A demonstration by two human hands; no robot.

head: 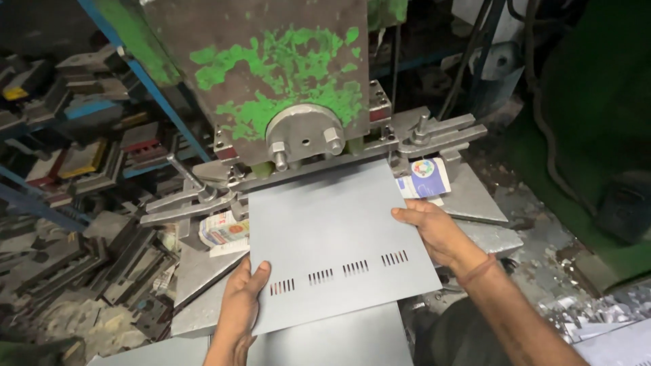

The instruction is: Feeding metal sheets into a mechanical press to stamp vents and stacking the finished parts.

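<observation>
sheet [332, 237]: flat grey metal, smooth, four groups of small slots near its front edge, far edge tucked under the press [271, 74] | left hand [241, 305]: pinching the near corner | right hand [434, 230]: gripping the side edge, likely to keep it level | press: rusty, chipped green paint, just beyond both hands | clamps [434, 135]: grey bars beside sheet

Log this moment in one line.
left hand: holds sheet | right hand: holds sheet | sheet: four slot groups, under press
</observation>
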